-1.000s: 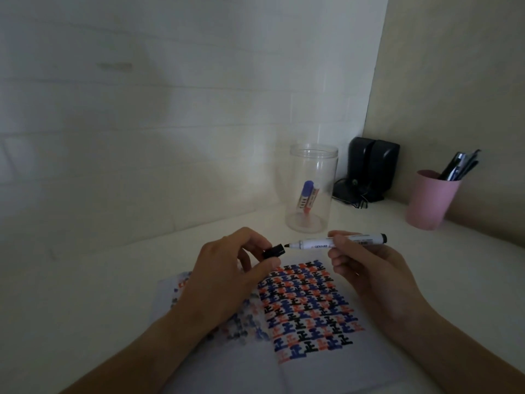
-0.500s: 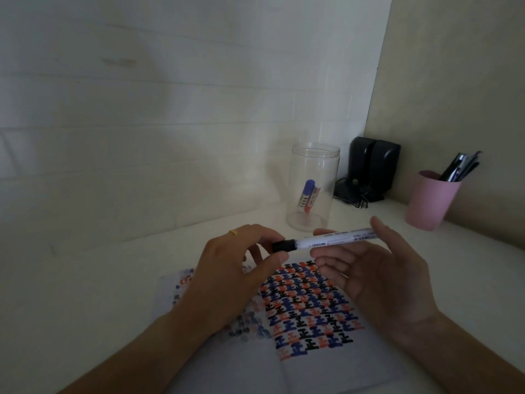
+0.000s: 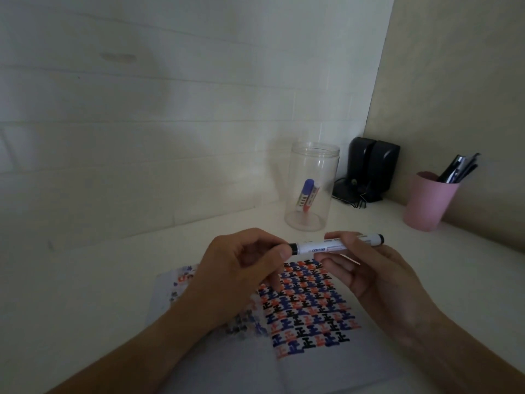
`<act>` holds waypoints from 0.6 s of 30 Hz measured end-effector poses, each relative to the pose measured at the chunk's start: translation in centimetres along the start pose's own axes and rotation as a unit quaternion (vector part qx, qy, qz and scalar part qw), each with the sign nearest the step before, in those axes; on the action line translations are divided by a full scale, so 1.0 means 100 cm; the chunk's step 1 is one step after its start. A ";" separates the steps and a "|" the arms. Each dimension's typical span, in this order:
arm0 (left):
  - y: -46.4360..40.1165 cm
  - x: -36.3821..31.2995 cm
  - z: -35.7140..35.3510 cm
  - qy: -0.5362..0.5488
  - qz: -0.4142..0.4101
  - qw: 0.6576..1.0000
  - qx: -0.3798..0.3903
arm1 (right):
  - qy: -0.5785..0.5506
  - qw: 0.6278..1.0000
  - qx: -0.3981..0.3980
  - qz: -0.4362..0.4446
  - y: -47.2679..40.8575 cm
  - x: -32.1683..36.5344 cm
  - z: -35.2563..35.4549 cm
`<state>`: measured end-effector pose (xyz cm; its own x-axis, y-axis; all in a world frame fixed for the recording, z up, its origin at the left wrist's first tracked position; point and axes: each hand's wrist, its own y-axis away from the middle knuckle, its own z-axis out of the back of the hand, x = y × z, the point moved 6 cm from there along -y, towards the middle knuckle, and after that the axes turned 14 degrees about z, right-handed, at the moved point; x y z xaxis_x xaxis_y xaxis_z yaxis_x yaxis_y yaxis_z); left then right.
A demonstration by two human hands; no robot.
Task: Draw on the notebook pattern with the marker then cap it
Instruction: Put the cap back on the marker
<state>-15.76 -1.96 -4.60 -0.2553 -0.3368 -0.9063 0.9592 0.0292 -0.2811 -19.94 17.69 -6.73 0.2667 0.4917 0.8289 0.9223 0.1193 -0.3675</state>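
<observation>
Head view: marker [image 3: 335, 245] cap hidden by left hand [image 3: 241, 275].

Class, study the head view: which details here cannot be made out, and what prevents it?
- Marker cap: the left hand fingers cover it, so full seating is unclear.
- Marker label: too small and blurred to read.
- Notebook left page: mostly hidden by the left hand, its marks blurred.
- Pink cup contents: dark, indistinct.
- Notebook's near edge: cut off by the frame bottom.

White desk [image 3: 99, 280] — notebook [image 3: 312, 365], clear jar [image 3: 312, 180], speakers [image 3: 372, 166], pink cup [image 3: 426, 203].
</observation>
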 end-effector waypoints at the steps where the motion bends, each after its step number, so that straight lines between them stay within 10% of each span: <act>1: 0.000 0.000 0.000 0.027 0.011 1.000 0.000 | -0.002 1.000 0.005 -0.001 0.001 0.000 -0.001; 10: -0.004 0.005 0.000 0.149 0.088 0.985 0.019 | -0.016 0.999 0.028 0.025 0.008 0.004 -0.010; 13: -0.001 0.002 0.000 -0.017 0.026 1.000 -0.005 | -0.025 1.000 -0.002 -0.004 0.010 -0.006 -0.004; 16: -0.010 -0.005 -0.004 -0.330 -0.079 0.939 -0.044 | 0.104 0.994 -0.030 -0.013 0.000 -0.007 0.010; 18: -0.009 -0.026 0.015 -0.348 -0.119 0.926 -0.091 | 0.184 0.982 -0.035 0.026 -0.006 0.021 0.008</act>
<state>-15.76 -2.55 -1.47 -0.2567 -0.8766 -0.4071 0.8336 0.0124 -0.5523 -20.16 19.34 -5.07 0.3858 0.1492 0.9104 0.9179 0.0368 -0.3950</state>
